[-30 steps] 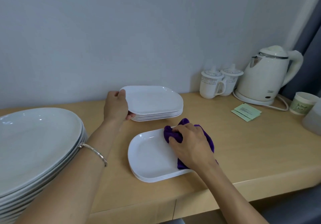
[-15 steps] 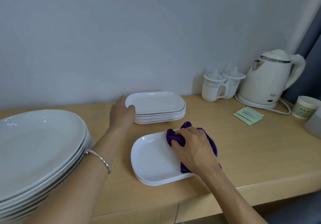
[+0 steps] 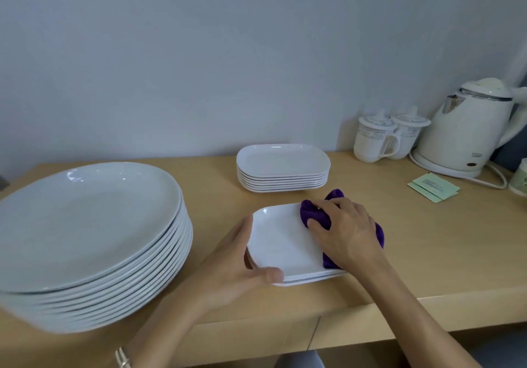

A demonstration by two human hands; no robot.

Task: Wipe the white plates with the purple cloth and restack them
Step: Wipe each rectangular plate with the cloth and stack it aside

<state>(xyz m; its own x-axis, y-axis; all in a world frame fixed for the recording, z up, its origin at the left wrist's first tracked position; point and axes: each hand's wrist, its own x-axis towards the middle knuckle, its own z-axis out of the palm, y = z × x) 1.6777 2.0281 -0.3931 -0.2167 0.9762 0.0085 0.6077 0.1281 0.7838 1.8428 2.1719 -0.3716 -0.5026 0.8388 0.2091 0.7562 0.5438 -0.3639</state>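
A short pile of white rectangular plates (image 3: 281, 249) lies near the front edge of the wooden counter. My left hand (image 3: 239, 265) grips the left rim of its top plate, thumb on the front edge. My right hand (image 3: 346, 232) presses the purple cloth (image 3: 313, 215) onto the right side of that plate. Behind them, a taller stack of the same rectangular plates (image 3: 282, 168) stands near the wall, untouched by either hand.
A tall stack of large round white plates (image 3: 85, 225) fills the left of the counter (image 3: 442, 253). At the back right stand two lidded mugs (image 3: 376, 136), a white kettle (image 3: 473, 130) with its cord, green sachets (image 3: 433, 188) and a cup at the frame edge.
My left hand let go of the back stack and came forward to hold the near pile's top plate. My right hand stays on the cloth. The view shifted right and down.
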